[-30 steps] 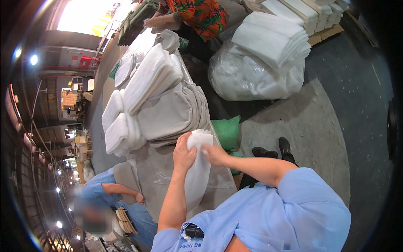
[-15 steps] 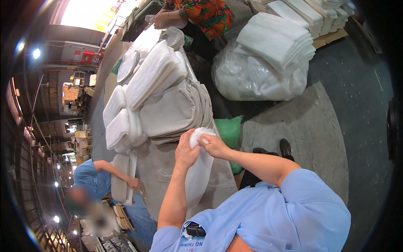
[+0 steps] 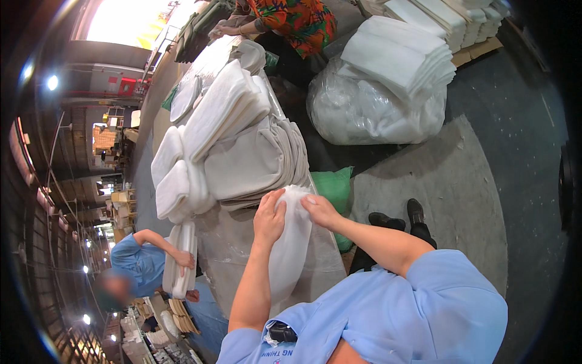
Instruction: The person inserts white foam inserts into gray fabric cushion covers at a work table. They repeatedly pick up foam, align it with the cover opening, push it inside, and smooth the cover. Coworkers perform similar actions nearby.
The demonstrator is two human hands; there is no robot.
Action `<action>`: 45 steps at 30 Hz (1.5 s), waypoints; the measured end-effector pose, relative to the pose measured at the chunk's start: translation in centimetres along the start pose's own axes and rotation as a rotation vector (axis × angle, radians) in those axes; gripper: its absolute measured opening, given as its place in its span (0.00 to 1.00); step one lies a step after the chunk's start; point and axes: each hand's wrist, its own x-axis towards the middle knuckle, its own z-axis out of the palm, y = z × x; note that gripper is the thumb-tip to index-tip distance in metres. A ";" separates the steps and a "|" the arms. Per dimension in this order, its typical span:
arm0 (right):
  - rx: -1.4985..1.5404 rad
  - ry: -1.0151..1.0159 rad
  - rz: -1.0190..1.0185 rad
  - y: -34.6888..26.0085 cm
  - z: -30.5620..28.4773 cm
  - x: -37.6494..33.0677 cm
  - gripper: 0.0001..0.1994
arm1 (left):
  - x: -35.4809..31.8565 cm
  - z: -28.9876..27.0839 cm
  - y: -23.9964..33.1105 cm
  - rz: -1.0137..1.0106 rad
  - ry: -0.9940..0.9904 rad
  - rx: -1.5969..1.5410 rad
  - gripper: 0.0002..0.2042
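Between my hands hangs a thin white, slightly translucent bag-like sheet (image 3: 290, 258), its far end crumpled into gathers. My left hand (image 3: 269, 218) grips its left edge near that end, thumb against the front. My right hand (image 3: 320, 212) holds the right edge, the fingers partly hidden by the material. The sheet's lower part hangs toward my shirt, over the table. Just beyond my hands lies a stack of folded grey-beige fabric covers (image 3: 242, 161). Folded white padding pieces (image 3: 221, 109) are heaped behind it.
The worktable (image 3: 227, 242) bears these piles. A green sack (image 3: 332, 191) sits by its right edge. Rightward stands a clear plastic bag (image 3: 376, 118) topped with white sheets. One co-worker (image 3: 136, 258) is at left; another, in a patterned top (image 3: 297, 24), is at the far end.
My hands have moved apart, and the sheet's bunched end is spread wider between them. The co-worker at left has tilted up a folded white piece against the table's edge.
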 end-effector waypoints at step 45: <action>-0.322 0.085 -0.107 -0.6 0.3 -0.8 0.14 | 0.5 -0.4 0.0 -0.074 -0.054 -0.008 0.18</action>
